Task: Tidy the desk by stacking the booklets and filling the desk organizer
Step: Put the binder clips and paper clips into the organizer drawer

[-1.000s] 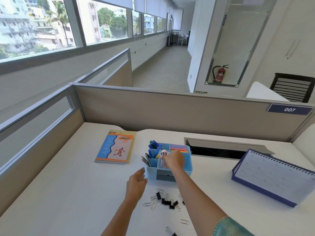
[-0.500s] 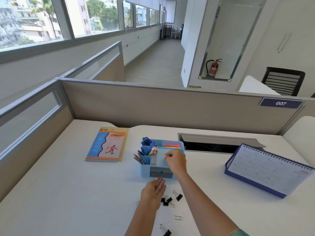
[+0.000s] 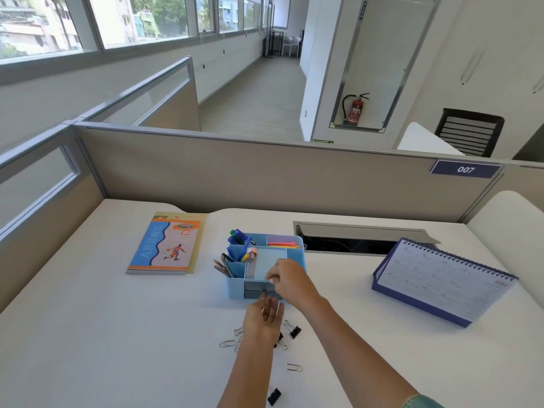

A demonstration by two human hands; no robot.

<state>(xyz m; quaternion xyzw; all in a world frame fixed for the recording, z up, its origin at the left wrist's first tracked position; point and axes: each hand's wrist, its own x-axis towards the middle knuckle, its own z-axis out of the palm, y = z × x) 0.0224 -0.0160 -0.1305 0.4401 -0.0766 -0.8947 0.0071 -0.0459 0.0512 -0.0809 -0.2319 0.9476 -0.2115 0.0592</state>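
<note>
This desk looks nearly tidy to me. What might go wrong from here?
1. The left hand and its forearm are above the loose binder clips and paper clips. A careless sweep might scatter them across the desk.
2. The right hand is at the front rim of the desk organizer. A tug there could tilt it, and the pencils lean outward at its corner.

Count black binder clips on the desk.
3 binder clips: one right of the left hand, one half under its wrist, one at the picture's bottom. The hand may hide more.
</note>
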